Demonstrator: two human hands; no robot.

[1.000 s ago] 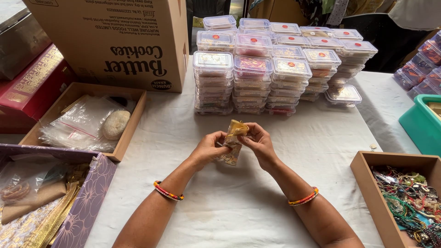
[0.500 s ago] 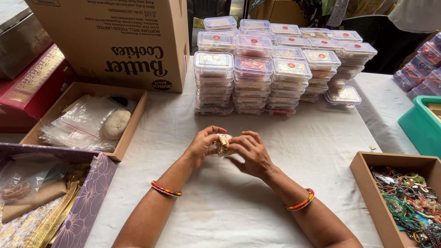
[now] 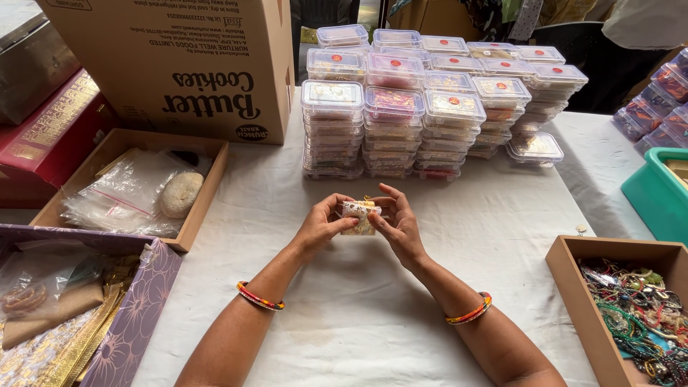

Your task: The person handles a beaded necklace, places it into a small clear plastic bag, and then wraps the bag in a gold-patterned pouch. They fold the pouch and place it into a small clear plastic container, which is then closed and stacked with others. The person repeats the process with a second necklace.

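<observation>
My left hand (image 3: 320, 223) and my right hand (image 3: 396, 222) meet over the white tablecloth (image 3: 358, 315) and together pinch a small folded packet (image 3: 357, 215) of gold and patterned material. Fingertips of both hands grip its ends, and the right index finger sticks up. A beaded bangle (image 3: 259, 297) is on my left wrist and another bangle (image 3: 470, 312) on my right wrist. Just beyond the hands rise stacks of clear lidded plastic boxes (image 3: 394, 122).
A big cardboard carton (image 3: 179, 64) stands at the back left. A shallow brown tray (image 3: 204, 193) holds clear bags and a round stone. A purple box (image 3: 136, 315) sits at the near left, a brown tray of beaded jewellery (image 3: 631, 308) at the right, and a teal tub (image 3: 656, 193) behind it.
The packet, first held upright and long with a gold end on top, has been folded down into a small compact bundle. Both hands moved slightly up and closer together.
</observation>
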